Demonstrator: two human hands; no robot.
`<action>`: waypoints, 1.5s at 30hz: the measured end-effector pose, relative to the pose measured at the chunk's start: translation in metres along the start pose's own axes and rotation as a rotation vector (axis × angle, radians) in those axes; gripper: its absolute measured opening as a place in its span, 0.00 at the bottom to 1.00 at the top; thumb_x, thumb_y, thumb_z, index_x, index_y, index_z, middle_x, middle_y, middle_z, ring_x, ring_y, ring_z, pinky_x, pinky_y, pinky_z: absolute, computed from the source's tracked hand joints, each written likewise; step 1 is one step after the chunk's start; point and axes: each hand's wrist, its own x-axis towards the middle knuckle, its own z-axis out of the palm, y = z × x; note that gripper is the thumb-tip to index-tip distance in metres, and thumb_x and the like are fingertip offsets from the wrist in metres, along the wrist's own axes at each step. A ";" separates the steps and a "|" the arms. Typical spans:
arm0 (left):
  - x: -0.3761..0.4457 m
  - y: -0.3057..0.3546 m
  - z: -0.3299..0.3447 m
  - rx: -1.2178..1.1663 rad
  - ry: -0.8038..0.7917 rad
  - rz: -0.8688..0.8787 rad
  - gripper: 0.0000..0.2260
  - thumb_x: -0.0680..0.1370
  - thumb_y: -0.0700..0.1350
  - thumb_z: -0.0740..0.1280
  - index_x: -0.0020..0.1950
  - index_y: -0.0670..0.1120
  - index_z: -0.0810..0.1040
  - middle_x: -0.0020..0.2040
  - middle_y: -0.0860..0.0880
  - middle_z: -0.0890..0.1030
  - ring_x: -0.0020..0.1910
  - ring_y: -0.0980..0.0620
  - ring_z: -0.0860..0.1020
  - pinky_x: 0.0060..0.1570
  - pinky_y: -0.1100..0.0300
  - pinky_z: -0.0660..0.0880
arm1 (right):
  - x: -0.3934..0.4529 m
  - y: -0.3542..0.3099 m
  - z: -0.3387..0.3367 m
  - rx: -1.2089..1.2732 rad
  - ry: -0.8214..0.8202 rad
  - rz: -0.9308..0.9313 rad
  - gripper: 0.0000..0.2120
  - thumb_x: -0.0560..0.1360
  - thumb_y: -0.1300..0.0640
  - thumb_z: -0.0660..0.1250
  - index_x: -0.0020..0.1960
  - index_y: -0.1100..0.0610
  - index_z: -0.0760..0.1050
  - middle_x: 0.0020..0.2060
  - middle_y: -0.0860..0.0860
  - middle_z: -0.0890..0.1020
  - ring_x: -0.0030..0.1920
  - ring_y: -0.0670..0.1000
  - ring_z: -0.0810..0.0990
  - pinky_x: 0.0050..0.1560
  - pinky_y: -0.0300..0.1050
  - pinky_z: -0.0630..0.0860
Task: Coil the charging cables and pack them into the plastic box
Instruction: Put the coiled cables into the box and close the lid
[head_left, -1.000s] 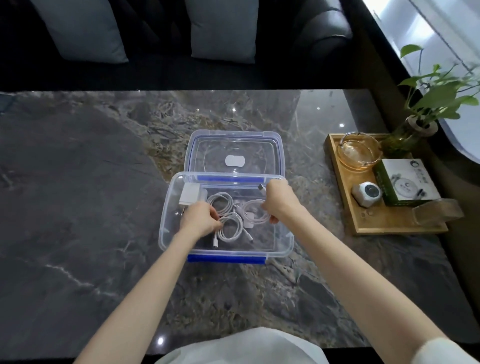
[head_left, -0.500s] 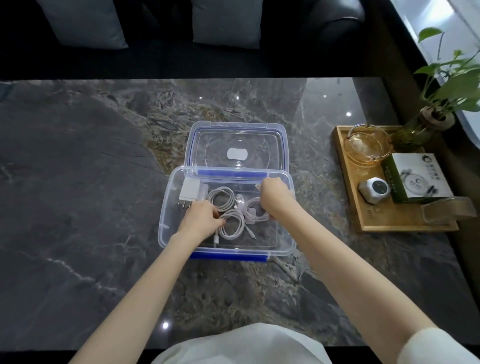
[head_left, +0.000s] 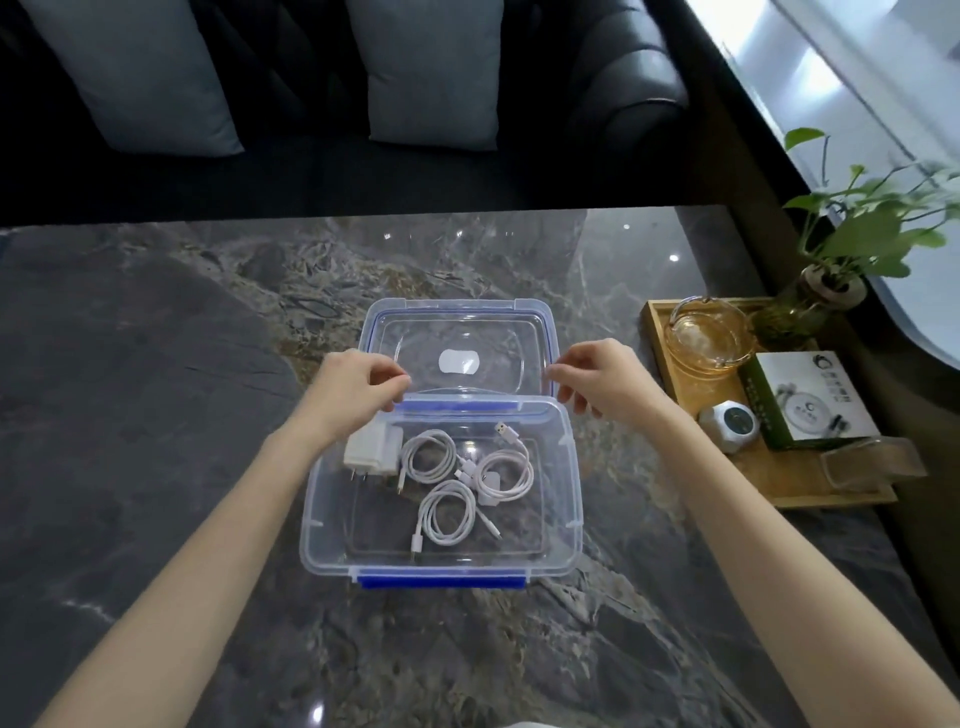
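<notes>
A clear plastic box (head_left: 571, 493) with blue clips stands open on the marble table. Inside lie three coiled white cables (head_left: 426, 457) (head_left: 506, 470) (head_left: 447, 512) and a white charger plug (head_left: 371, 447) at the left. The clear lid (head_left: 457, 327) lies flat just behind the box. My left hand (head_left: 353, 387) pinches the lid's near left corner. My right hand (head_left: 597, 382) pinches the lid's near right edge. Neither hand touches the cables.
A wooden tray (head_left: 769, 488) sits to the right, holding a glass ashtray (head_left: 709, 338), a small white device (head_left: 730, 426) and a green-and-white carton (head_left: 810, 400). A potted plant (head_left: 831, 280) stands behind it. A dark sofa with grey cushions (head_left: 431, 73) runs along the far edge.
Both hands have come out of the box and moved back to the lid's near corners. The coiled cables now lie free inside the box.
</notes>
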 end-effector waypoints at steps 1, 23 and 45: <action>0.008 -0.003 -0.003 -0.020 0.020 -0.012 0.06 0.74 0.41 0.66 0.39 0.44 0.81 0.31 0.47 0.80 0.25 0.67 0.76 0.32 0.78 0.69 | 0.004 0.007 -0.002 0.062 0.022 0.014 0.08 0.75 0.58 0.64 0.42 0.61 0.79 0.30 0.53 0.81 0.25 0.48 0.75 0.21 0.34 0.70; 0.079 -0.077 0.015 0.337 -0.029 -0.306 0.09 0.74 0.40 0.66 0.41 0.35 0.81 0.43 0.33 0.82 0.48 0.37 0.79 0.49 0.51 0.73 | 0.058 0.065 0.033 -0.121 -0.004 0.201 0.04 0.71 0.62 0.64 0.38 0.61 0.75 0.25 0.48 0.77 0.27 0.43 0.75 0.27 0.32 0.69; -0.007 -0.040 -0.030 -1.338 0.173 -0.473 0.16 0.79 0.48 0.52 0.45 0.40 0.75 0.28 0.48 0.83 0.30 0.52 0.81 0.33 0.63 0.79 | -0.012 -0.001 0.013 0.459 0.472 -0.191 0.13 0.80 0.58 0.54 0.54 0.55 0.77 0.45 0.48 0.81 0.47 0.49 0.80 0.49 0.39 0.76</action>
